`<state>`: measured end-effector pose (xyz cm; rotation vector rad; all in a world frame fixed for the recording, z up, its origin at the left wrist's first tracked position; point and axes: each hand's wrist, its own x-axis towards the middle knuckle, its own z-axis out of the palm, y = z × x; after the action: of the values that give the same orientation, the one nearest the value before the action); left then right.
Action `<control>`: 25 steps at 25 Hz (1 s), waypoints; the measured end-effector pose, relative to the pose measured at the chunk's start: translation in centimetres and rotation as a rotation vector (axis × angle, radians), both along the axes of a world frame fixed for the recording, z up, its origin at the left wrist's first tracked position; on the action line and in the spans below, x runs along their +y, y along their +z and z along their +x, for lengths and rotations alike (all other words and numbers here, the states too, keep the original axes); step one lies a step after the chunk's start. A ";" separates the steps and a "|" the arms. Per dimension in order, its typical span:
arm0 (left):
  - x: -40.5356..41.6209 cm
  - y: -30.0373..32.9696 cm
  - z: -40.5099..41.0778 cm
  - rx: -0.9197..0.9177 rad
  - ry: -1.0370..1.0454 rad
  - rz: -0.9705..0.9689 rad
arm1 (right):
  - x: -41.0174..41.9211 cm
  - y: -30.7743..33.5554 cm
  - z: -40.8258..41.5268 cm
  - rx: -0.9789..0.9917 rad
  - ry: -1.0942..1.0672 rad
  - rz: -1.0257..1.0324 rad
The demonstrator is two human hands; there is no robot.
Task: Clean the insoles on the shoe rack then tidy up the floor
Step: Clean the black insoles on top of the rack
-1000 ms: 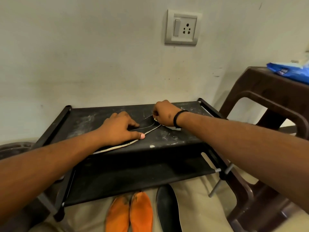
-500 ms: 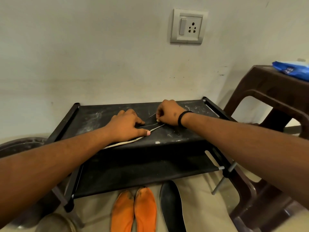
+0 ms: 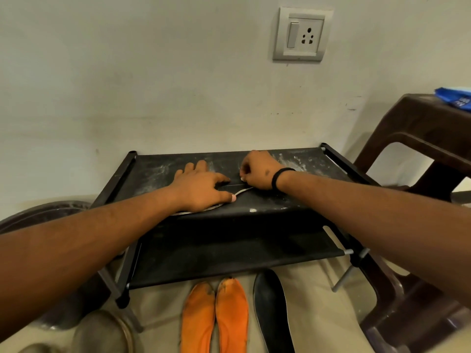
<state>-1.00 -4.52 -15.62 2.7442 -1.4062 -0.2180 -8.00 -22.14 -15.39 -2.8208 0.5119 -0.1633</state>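
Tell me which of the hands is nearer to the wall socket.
Right. The right hand is on the rack top almost under the wall socket; the left hand lies further left, pressing the insole.

Shoe rack [image 3: 300, 200]: black fabric shelves on black bars, the top shelf dusted with whitish smears and specks.
Insole on the top shelf [image 3: 229, 193]: black face, pale cream edge.
Pair of insoles on the floor [image 3: 214, 317]: bright orange, dark smudges at the toe ends.
Single insole on the floor [image 3: 271, 309]: black, thin pale rim.
Floor [image 3: 316, 314]: beige.
Wall [image 3: 153, 85]: off-white, small dark marks and scuffs.
Switch-and-socket plate [image 3: 300, 34]: light grey frame, white face, dark pin holes.
Plastic stool [image 3: 420, 115]: dark brown.
Packet on the stool [image 3: 456, 99]: blue with white print.
Wristband on the right wrist [image 3: 279, 175]: black.
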 end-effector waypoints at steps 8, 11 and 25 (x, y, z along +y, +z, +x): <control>0.3 -0.1 0.2 0.040 -0.002 -0.086 | -2.2 0.5 -0.9 -0.011 -0.156 -0.117; 0.6 -0.3 0.2 0.029 0.011 -0.107 | 0.6 -0.4 -0.9 -0.012 -0.003 -0.042; 0.2 -1.2 1.4 0.028 -0.002 -0.220 | 1.1 0.1 -1.7 0.043 0.097 0.039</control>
<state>0.38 -4.32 -16.85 2.5523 -1.3377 -0.0950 -9.66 -21.06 -15.25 -2.8093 0.3822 -0.0728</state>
